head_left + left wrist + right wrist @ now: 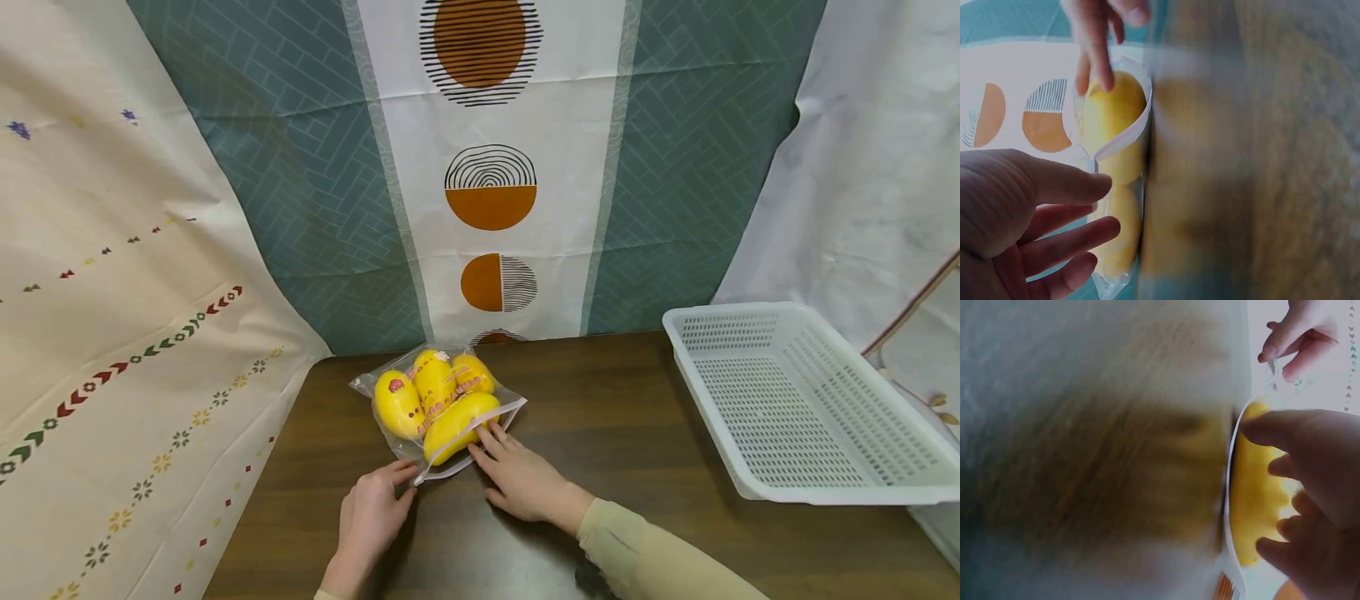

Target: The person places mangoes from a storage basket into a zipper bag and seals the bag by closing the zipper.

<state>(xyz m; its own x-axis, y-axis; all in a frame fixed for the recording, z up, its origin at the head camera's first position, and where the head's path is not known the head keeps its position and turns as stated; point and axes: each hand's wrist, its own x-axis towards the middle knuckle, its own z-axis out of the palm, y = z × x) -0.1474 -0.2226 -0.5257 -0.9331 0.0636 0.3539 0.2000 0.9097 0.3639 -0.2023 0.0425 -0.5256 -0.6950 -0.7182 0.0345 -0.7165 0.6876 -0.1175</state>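
Observation:
A clear zip bag (405, 450) lies on the table with several smooth yellow fruit-shaped pieces (459, 427) inside. Its white-edged mouth faces me and gapes in the wrist views. At the mouth's left corner, by the small white slider (1091, 165), my left hand (372, 510) pinches the bag between thumb and a finger, its other fingers spread loosely. My right hand (522, 477) reaches to the mouth's right part, fingers extended and touching the bag's edge over the long front yellow piece (1250, 487). Pink print on the bag partly covers the rear pieces.
A white slotted plastic basket (738, 433) stands on the right of the dark wooden table (600, 400). Patterned cloth (480, 200) hangs along the back, with a cream embroidered cloth (150, 400) on the left and a pale one (885, 167) on the right.

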